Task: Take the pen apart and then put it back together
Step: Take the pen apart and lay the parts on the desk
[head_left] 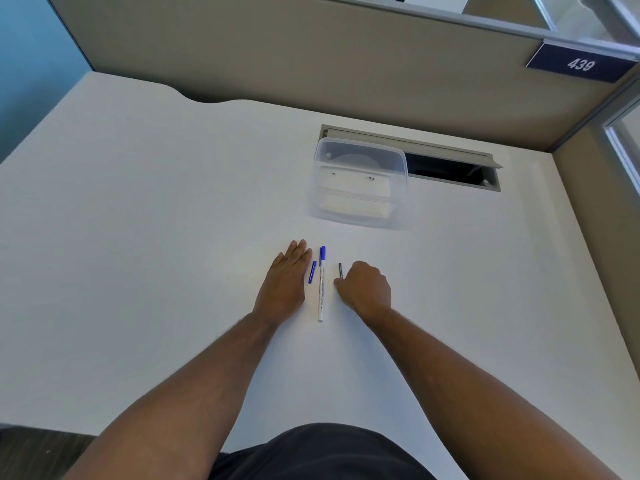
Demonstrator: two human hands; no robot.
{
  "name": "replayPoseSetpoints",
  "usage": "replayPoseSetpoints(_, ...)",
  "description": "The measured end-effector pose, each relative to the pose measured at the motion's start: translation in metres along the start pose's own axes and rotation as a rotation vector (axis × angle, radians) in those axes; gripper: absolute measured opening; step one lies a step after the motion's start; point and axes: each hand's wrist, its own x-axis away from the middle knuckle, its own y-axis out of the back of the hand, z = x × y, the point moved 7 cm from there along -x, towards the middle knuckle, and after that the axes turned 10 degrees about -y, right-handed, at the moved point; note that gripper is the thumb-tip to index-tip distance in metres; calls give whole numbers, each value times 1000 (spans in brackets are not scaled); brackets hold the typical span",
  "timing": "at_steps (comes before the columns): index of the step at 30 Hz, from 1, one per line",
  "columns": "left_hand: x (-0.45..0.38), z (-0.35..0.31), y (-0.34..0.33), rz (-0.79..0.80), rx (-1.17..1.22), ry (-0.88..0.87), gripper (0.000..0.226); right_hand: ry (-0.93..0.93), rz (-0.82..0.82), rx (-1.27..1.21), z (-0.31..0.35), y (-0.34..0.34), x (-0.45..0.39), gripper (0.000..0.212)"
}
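Right-hand fingers [341, 284] pinch the dark refill [340, 270] right of the pen barrel [321, 292], likely for reassembly; left hand [285, 278] lies flat, empty, steadying beside the blue cap [312, 272].

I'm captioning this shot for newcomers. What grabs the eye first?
Two bare forearms reach to mid-desk, where a white pen barrel and a loose blue cap lie beside the flat left hand. The right hand pinches a dark thin piece; behind sits a clear plastic container.
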Motion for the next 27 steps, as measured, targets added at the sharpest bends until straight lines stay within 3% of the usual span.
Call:
replayPoseSetpoints(11, 1, 1, -1, 1, -17, -5, 61, 57, 44, 50, 15, 14, 1, 16)
replayPoseSetpoints(13, 1, 2, -2, -6, -10, -2, 58, 83, -18, 27, 23, 34, -4, 7)
replayPoseSetpoints(19, 2, 1, -2, -9, -12, -9, 55, 278, -289, 41, 51, 97, -37, 17)
replayPoseSetpoints(27, 3, 0, -2, -21, -22, -12, 56, 463, -517, 114, 79, 144, -66, 19)
